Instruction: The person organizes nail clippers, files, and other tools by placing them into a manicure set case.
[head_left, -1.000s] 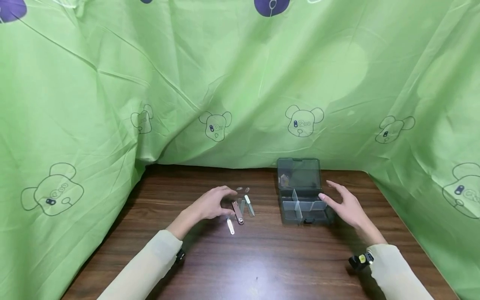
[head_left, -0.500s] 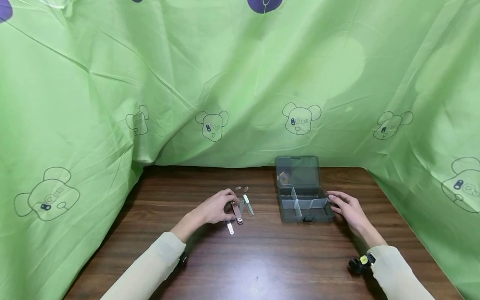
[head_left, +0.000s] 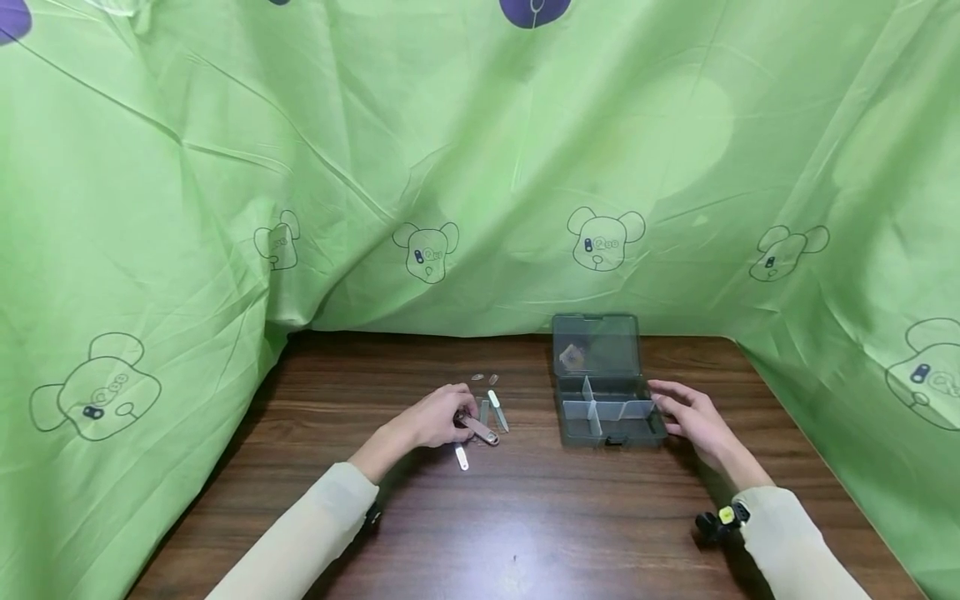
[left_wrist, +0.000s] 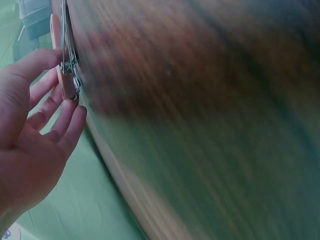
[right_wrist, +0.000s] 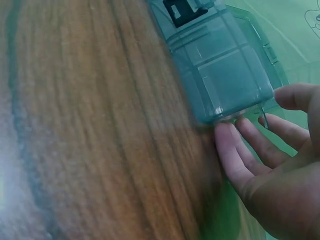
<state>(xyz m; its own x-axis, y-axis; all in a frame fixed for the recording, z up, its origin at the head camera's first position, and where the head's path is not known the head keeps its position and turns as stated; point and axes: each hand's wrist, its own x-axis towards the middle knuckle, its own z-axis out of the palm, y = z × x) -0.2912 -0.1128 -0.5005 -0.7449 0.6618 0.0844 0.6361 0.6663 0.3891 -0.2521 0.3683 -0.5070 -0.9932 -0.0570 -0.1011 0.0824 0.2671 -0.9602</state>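
My left hand (head_left: 437,417) pinches a pinkish metal nail clipper (head_left: 482,431) between thumb and fingers, close over the table. In the left wrist view, the nail clipper (left_wrist: 66,82) shows its metal lever. A small white-and-silver piece (head_left: 461,457) lies just below this hand. To the clipper's right are a flat grey strip (head_left: 484,410) and a white-handled nail file (head_left: 498,410). My right hand (head_left: 693,419) rests its fingertips against the right end of a dark translucent box (head_left: 613,432), whose lid (head_left: 600,346) stands open. Thin dividers split its inside into compartments.
Two tiny clear pieces (head_left: 492,378) lie behind the nail file. A green curtain (head_left: 480,167) with bear drawings hangs behind and on both sides of the brown wooden table (head_left: 465,533). Both sleeved wrists carry small cameras.
My left hand has closed on the nail clipper and turned it, its end swinging to the right. My right hand has moved in from above the box's right side to touch its end.
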